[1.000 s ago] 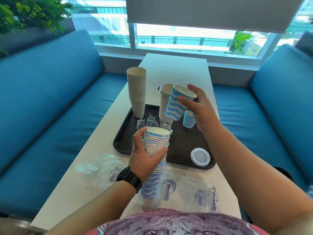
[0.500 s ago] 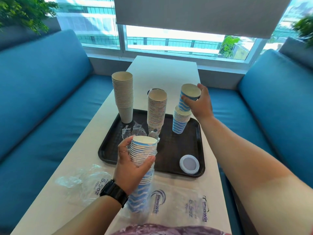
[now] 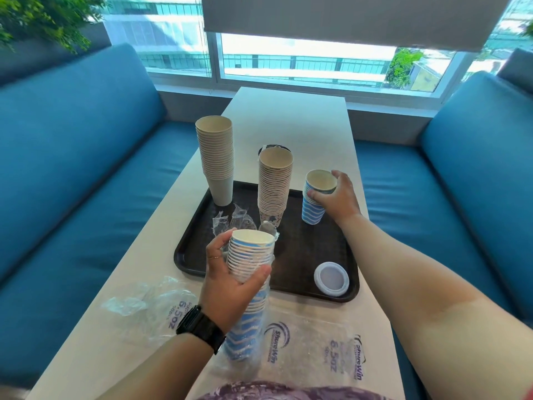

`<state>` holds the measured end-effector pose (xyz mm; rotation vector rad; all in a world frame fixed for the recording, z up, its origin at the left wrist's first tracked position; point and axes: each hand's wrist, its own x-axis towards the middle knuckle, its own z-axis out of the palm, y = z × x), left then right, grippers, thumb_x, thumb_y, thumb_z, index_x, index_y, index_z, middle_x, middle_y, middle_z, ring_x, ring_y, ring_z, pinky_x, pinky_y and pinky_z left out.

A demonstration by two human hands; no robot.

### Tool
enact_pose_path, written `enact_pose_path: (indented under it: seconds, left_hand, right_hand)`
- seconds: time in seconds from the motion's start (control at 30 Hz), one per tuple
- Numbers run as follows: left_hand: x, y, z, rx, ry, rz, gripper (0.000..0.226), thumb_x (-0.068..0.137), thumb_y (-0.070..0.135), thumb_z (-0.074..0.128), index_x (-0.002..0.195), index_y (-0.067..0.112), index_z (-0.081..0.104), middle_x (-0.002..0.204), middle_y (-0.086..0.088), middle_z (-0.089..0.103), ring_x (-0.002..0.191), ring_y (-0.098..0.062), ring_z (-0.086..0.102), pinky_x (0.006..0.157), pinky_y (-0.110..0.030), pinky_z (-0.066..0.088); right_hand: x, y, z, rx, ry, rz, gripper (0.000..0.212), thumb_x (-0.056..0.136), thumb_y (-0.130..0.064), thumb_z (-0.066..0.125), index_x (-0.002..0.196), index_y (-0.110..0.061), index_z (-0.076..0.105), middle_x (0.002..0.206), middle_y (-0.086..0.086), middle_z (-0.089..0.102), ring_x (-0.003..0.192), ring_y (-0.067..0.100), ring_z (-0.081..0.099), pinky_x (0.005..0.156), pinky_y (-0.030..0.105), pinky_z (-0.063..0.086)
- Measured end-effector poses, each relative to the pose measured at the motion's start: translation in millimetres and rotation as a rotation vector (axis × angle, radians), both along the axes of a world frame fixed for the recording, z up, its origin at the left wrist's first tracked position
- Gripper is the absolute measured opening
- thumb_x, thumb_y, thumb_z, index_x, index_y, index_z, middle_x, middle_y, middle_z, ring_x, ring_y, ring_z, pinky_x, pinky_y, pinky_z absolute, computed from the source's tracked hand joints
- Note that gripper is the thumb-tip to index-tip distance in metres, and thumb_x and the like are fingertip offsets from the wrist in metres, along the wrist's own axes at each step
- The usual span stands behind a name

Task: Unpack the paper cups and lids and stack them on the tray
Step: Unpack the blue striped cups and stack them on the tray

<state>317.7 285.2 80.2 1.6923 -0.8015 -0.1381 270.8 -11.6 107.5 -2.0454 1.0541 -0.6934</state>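
stacking blue striped cups on tray (image 3: 199, 249)
right hand (image 3: 336, 199) is gripping top cup of short striped stack (image 3: 313, 207); left hand (image 3: 230, 278) is grasping the bagged cup stack (image 3: 248, 284) over the table.

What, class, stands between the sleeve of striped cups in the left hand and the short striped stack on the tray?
Nothing visible. Bare tray lies between the held sleeve and the short striped stack; the patterned stack stands left of that line.

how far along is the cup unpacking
Done: two plain cup stacks and one lid sit on the tray. In hand: the right hand seats a cup on the short blue stack; the left hand holds the sleeved blue stack. Left: most blue cups.
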Motion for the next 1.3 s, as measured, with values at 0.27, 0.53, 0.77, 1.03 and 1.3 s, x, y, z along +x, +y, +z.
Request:
enact_pose_path:
  seconds: [0.27,0.53,0.77,1.03,1.3]
  left_hand:
    - [0.0,1.0,0.0,0.017,-0.005,0.000,0.076,0.065,0.056,0.073,0.124,0.048,0.026,0.124,0.022,0.046,0.105,0.005,0.059,0.083,-0.007,0.048]
    - [-0.1,1.1,0.9,0.059,-0.006,0.020,0.082,0.070,0.039,0.085,0.122,0.052,0.023,0.122,0.026,0.044,0.102,0.010,0.057,0.077,-0.002,0.045]
    - [-1.4,5.8,3.8,0.058,-0.007,0.015,0.080,0.067,0.054,0.076,0.126,0.048,0.024,0.126,0.006,0.051,0.105,-0.004,0.062,0.086,-0.023,0.055]
    - [-1.8,9.5,6.5,0.027,-0.032,0.005,0.078,0.067,0.058,0.073,0.127,0.051,0.024,0.125,0.006,0.054,0.105,-0.012,0.064,0.085,-0.036,0.058]
    - [-1.7,11.0,6.6,0.007,-0.061,-0.018,0.079,0.068,0.057,0.073,0.129,0.047,0.024,0.127,0.002,0.052,0.107,-0.014,0.064,0.087,-0.037,0.058]
  right_hand:
    - [-7.5,7.1,1.5,-0.012,0.055,0.033,0.092,0.074,-0.036,0.082,0.148,-0.018,0.030,0.147,0.010,0.034,0.136,0.026,0.035,0.110,0.038,0.032]
    - [-13.2,60.8,33.0,-0.070,-0.204,-0.002,0.058,0.086,-0.030,0.071,0.137,-0.022,0.045,0.140,0.006,0.043,0.130,0.021,0.042,0.109,0.034,0.035]
    - [-21.1,129.1,49.6,0.006,-0.192,0.376,0.024,0.086,-0.036,0.069,0.109,-0.036,0.064,0.123,-0.008,0.058,0.112,0.011,0.056,0.101,0.035,0.047]
    - [-21.7,152.5,72.4,0.107,0.124,0.719,0.026,0.082,-0.046,0.071,0.105,-0.034,0.068,0.120,-0.012,0.060,0.108,0.001,0.057,0.093,0.026,0.046]
    - [-19.9,154.7,76.2,0.222,0.217,0.753,0.022,0.078,-0.039,0.077,0.096,-0.030,0.069,0.113,-0.008,0.067,0.105,0.009,0.063,0.096,0.034,0.049]
